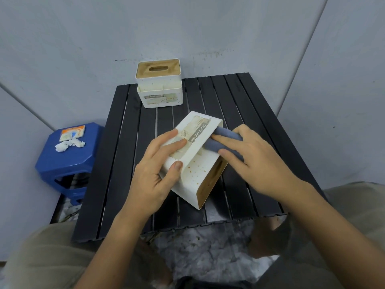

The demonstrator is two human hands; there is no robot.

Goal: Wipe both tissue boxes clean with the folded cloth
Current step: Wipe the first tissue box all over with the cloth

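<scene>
Left hand clamped on tipped tissue box; right hand pressing folded cloth against it, fingers closed on cloth

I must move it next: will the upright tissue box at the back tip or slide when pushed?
The back box looks tall on a small base, so a high push may tip it. It seems light plastic, probably sliding easily along the slatted table.

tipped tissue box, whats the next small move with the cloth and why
Probably draw the grey cloth in the right hand toward you, down the tipped tissue box onto its brown specks. The cloth now sits up by the front compartment, the specks below it look unwiped, and the left hand already steadies the box on the black table.
</scene>
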